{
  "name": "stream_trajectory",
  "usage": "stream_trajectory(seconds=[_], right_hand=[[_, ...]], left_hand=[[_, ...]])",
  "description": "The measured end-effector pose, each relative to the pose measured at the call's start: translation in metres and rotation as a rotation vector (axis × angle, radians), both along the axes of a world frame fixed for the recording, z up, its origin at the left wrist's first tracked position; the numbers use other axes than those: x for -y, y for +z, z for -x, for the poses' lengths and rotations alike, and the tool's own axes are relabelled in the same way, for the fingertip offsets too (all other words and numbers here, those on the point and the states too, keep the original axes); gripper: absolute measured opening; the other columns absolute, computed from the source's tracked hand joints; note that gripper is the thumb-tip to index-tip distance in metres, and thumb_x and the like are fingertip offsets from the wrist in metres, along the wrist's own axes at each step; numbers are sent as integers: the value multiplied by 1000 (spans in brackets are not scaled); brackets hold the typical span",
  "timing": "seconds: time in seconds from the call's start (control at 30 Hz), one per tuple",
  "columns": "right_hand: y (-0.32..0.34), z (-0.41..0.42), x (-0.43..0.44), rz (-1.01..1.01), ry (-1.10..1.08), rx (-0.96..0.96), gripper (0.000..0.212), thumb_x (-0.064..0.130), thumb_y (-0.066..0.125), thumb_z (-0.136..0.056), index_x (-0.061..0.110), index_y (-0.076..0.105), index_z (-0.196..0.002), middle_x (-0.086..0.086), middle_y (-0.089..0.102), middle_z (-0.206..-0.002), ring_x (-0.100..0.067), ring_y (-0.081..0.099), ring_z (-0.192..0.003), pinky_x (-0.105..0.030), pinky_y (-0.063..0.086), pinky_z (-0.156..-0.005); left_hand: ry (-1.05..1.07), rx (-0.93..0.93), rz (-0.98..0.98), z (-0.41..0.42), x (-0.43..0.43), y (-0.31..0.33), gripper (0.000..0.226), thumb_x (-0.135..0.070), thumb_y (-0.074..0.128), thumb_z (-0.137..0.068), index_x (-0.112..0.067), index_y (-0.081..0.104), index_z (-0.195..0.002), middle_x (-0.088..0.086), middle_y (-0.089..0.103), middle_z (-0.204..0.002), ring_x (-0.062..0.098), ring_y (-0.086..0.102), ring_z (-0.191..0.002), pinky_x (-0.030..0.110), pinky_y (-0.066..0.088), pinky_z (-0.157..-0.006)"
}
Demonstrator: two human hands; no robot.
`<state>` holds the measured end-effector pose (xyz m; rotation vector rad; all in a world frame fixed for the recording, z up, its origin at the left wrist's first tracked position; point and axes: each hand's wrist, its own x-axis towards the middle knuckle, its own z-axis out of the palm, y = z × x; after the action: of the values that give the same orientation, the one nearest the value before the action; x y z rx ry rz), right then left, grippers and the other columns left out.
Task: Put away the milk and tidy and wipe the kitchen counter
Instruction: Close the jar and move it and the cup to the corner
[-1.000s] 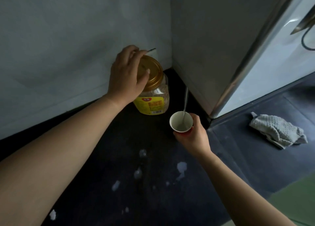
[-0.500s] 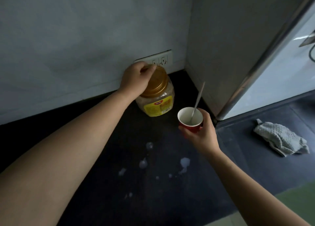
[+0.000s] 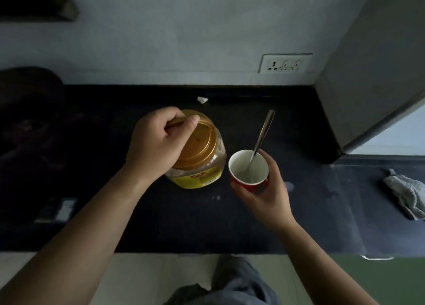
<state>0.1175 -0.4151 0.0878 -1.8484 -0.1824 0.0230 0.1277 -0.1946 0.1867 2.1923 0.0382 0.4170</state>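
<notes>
Left hand (image 3: 156, 143) grip closed over gold lid of jar (image 3: 202, 166); jar tilted. Right hand (image 3: 264, 189) grip wrapped round red cup (image 3: 249, 178), spoon (image 3: 262, 139) inside. Counter (image 3: 299, 212) dark, pale spots noted.

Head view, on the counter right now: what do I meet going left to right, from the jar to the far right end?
Gold-lidded jar gripped by the left hand → red cup with spoon, held by the right hand → small white spill spot → grey cloth.
</notes>
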Motion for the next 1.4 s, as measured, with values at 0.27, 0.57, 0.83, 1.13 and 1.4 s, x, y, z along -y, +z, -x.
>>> stream_trajectory(seconds=[0.27, 0.57, 0.83, 1.13, 1.4], right_hand=[[9, 130, -116, 29, 351, -3, 66, 40, 81, -62, 49, 43, -115, 30, 56, -110, 3, 59, -100, -13, 51, -71], [3, 263, -258, 118, 699, 33, 70, 33, 83, -64, 55, 38, -112, 40, 50, -106, 14, 52, -98, -1, 42, -69], [-13, 332, -356, 168, 950, -48, 67, 37, 79, -62, 46, 39, -114, 26, 53, -106, 10, 53, -98, -4, 43, -75], [-25, 361, -502, 158, 1205, -9, 72, 21, 84, -63, 23, 40, -121, 22, 47, -113, 16, 46, -106, -2, 39, -82], [-18, 387, -669, 198, 1429, -32, 72, 22, 83, -65, 30, 38, -121, 25, 47, -110, 18, 45, -103, 0, 38, -77]], left_hand=[[223, -126, 28, 212, -98, -3, 24, -46, 59, -81, -24, 61, -71, -15, 64, -73, 1, 60, -72, 7, 40, -60], [609, -242, 67, 424, -180, -35, 21, -53, 55, -76, -32, 57, -73, -20, 62, -73, -8, 56, -85, 8, 39, -58], [1019, -345, 54, 524, -235, -62, 13, -31, 63, -82, -21, 60, -75, -15, 56, -67, 6, 54, -64, 18, 35, -52], [1164, -301, 236, 577, -339, -74, 31, -50, 53, -75, -19, 61, -75, -2, 61, -67, 16, 58, -67, 24, 43, -54], [1345, -286, 326, 617, -452, -73, 23, -48, 55, -77, -26, 62, -79, -10, 66, -73, 13, 62, -71, 16, 43, -57]])
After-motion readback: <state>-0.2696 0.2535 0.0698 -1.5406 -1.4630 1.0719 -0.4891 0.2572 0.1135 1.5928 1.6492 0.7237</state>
